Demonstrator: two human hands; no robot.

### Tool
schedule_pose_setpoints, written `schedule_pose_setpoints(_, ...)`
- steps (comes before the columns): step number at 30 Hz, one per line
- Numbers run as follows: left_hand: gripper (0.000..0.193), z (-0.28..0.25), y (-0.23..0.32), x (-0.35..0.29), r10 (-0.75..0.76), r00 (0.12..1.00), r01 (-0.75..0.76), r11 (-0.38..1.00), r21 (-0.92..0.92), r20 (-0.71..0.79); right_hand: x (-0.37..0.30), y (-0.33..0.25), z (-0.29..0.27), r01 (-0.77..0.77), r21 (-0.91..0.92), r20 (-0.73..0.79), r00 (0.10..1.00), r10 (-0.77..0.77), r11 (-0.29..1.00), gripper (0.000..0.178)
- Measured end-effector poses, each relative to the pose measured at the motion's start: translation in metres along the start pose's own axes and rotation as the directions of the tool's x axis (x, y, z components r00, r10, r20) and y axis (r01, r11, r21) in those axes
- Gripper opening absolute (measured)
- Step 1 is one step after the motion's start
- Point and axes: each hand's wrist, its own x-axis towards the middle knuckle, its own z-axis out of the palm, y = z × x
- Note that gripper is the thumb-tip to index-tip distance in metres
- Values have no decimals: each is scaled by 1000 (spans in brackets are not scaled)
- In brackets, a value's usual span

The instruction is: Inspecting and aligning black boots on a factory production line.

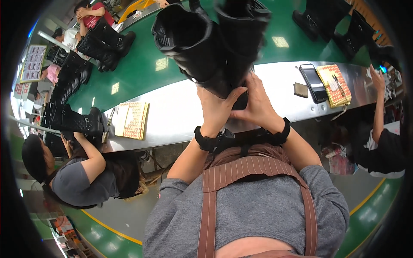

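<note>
A pair of tall black boots stands close together in front of me at the metal edge of the bench, their wide openings upward. The left boot (195, 60) overlaps the right boot (243, 30). My left hand (217, 107) is closed around the near lower part of the left boot, its thumb pointing inward. My right hand (259, 103) grips the boots low down from the right side, fingers along the dark leather. The thumbs are close to each other. The boots' lower parts are partly hidden behind my hands.
The green work surface (142, 60) has a metal border (172, 103). Sticker sheets (131, 120) lie left; a black phone (313, 81), a brown block (300, 90) and a sticker pad (333, 81) with tweezers lie right. More boots (103, 45) stand beyond. Co-workers sit left (86, 176) and right (383, 137).
</note>
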Motion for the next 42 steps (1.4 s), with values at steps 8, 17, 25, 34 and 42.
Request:
schedule_pose_setpoints(8,29,-21,-31,-13,-25,987,15,998,-66,-157,-20,40,6,-265,372,-245,896,369,890,56)
schedule_pose_setpoints(17,37,-27,-49,-18,69,965,-85,995,-52,-252,-34,84,-28,-38,350,-664,695,277,936,20)
schedule_pose_setpoints(25,86,-41,-1,13,398,816,-315,914,256,-419,-57,84,-43,-261,252,-537,763,359,932,58)
schedule_pose_setpoints(34,49,-81,145,80,333,943,-226,627,746,7,-63,15,-23,215,-16,-263,941,-212,976,29)
schedule_pose_setpoints(42,45,-132,195,35,115,661,-648,586,486,742,37,21,8,-53,379,53,998,36,924,71)
